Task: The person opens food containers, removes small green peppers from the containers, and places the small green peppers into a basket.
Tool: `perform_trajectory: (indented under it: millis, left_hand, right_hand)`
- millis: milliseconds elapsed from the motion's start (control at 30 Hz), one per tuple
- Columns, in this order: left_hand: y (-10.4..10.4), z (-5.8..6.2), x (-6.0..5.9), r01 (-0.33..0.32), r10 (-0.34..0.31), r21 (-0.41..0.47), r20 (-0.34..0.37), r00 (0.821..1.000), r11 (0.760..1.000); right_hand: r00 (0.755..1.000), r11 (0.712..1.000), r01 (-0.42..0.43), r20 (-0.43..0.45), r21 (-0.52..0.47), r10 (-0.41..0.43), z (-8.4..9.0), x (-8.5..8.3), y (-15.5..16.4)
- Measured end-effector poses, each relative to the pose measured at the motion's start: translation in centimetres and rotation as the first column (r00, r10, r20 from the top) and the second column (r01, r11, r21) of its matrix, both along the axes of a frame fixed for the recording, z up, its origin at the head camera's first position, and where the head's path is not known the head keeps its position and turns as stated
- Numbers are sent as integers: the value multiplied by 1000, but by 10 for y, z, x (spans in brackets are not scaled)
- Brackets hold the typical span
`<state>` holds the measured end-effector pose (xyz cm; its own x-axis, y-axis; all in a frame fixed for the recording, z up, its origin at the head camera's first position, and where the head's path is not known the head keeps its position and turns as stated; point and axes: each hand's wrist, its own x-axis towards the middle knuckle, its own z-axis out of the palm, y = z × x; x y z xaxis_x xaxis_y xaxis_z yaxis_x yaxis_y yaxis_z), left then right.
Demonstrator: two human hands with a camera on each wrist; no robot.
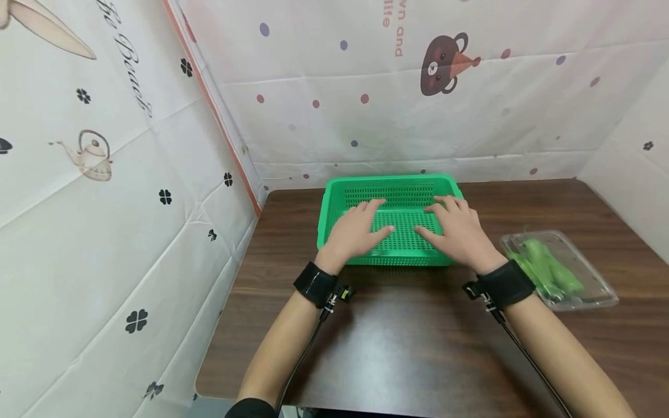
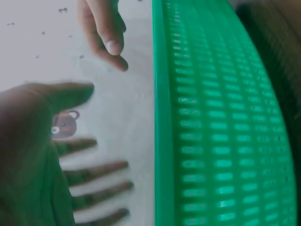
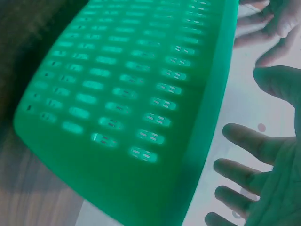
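Left of the green basket (image 1: 399, 255), a printed cloth wall (image 1: 104, 261) is seen; over the basket's near left part, the left hand (image 1: 352, 232) is held with its back upward, fingers spread and grip released, nothing being grasped; for the step in hand, judged to be a two-handed reach over the basket, both hands would best be lowered evenly and set at matching points on opposite ends, so that the light-looking mesh is neither tipped nor pushed askew; pressure should be shared between the two sides, and the rim should not be squeezed inward; relative to the grip, the basket is placed beneath and between the hands, its far rim beyond the fingertips, and no contact is shown in the wrist views; over the basket's near right part, the right hand (image 1: 459, 233) is likewise held with fingers extended and nothing grasped; right of the basket and apart from it, green vegetables (image 1: 554, 267) are contained in a clear package (image 1: 596, 278).
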<state>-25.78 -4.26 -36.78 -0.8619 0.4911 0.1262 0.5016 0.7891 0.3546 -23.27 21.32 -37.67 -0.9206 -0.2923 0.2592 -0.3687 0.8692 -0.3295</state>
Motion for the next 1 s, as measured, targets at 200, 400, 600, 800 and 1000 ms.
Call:
perform_trajectory:
  millis: [200, 400, 600, 800, 1000]
  left_hand:
    - [-4, -13, 4, 299, -286, 113, -114, 951, 948]
    - [-5, -18, 20, 391, -310, 200, -343, 887, 899]
    - [0, -19, 44, 477, -365, 208, -415, 834, 854]
    - [22, -26, 68, 571, -516, 261, -252, 819, 778]
    - [50, -38, 80, 589, -592, 244, -69, 803, 770]
  right_hand:
    - [996, 999, 10, -86, -53, -14, -4, 27, 12]
    - [993, 998, 52, -107, -29, -55, 0, 60, 27]
    - [985, 990, 142, -101, 5, -141, -1, 86, 49]
    - [957, 956, 290, -12, 47, -290, -11, 106, 84]
    - [883, 883, 454, 70, 119, -463, -28, 116, 118]
